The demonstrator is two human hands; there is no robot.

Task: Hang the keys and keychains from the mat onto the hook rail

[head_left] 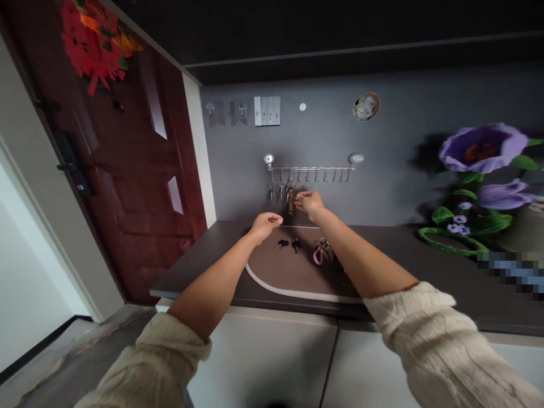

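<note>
A metal hook rail [312, 168] is fixed to the grey back wall. Two bunches of keys [272, 191] hang on its leftmost hooks. Beside them hangs a keychain [291, 199] with a brown patterned charm. My right hand [310, 204] is at the charm's right edge, fingertips curled closed against it. Lower and to the left, my left hand [266, 225] has thumb and fingers pinched together, with nothing visible in them. Below, on a brown mat [272, 277], lie two black-headed keys [283, 243] and a key ring with a pink loop [318, 255], partly behind my right forearm.
A dark red door [140, 187] stands at the left. Purple artificial flowers [482, 148] are on the right of the dark counter [408, 266]. Two clear hooks [242, 110] and a white labelled panel [267, 111] are above the rail. A dark cabinet [340, 34] overhangs the counter.
</note>
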